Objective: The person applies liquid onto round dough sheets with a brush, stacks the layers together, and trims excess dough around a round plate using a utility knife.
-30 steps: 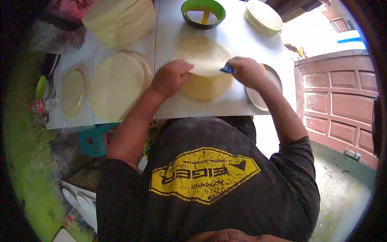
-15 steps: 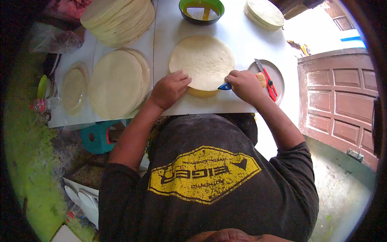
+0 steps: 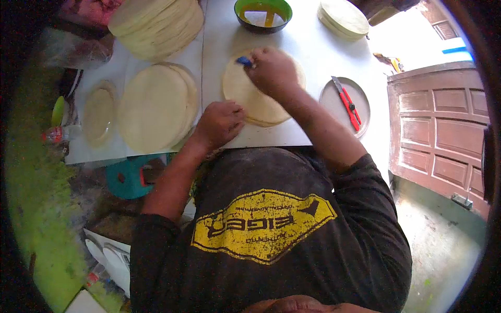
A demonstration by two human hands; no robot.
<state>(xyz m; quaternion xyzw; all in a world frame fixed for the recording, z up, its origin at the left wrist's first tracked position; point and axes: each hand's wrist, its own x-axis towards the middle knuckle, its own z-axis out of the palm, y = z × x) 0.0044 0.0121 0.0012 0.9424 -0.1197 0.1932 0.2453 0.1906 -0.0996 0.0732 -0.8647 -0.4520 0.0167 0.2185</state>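
Observation:
A short stack of pale round flatbreads [image 3: 250, 99] lies on the table directly in front of me. Over its upper part is my right hand [image 3: 271, 70], closed around a brush whose blue handle [image 3: 243, 61] sticks out to the left; the bristles are hidden. My left hand [image 3: 222, 124], its fingers curled in, rests at the stack's lower left edge and seems to touch it. Beyond the stack stands a green bowl [image 3: 262, 28] of yellowish liquid. A red utility knife [image 3: 348, 106] lies on a round grey plate [image 3: 327, 99] to the right.
Larger flatbread stacks stand on the white table [image 3: 211, 73]: a tall pile [image 3: 156, 28] at back left, a lower pile [image 3: 154, 107] in front of it, and another pile [image 3: 343, 20] at back right. A smaller round item [image 3: 99, 115] lies far left. A brown panelled door [image 3: 441, 135] stands right.
My right hand has moved left and away from me, from the stack's right edge to over its upper part, carrying the brush. My left hand has slid slightly toward me, with fingers more curled.

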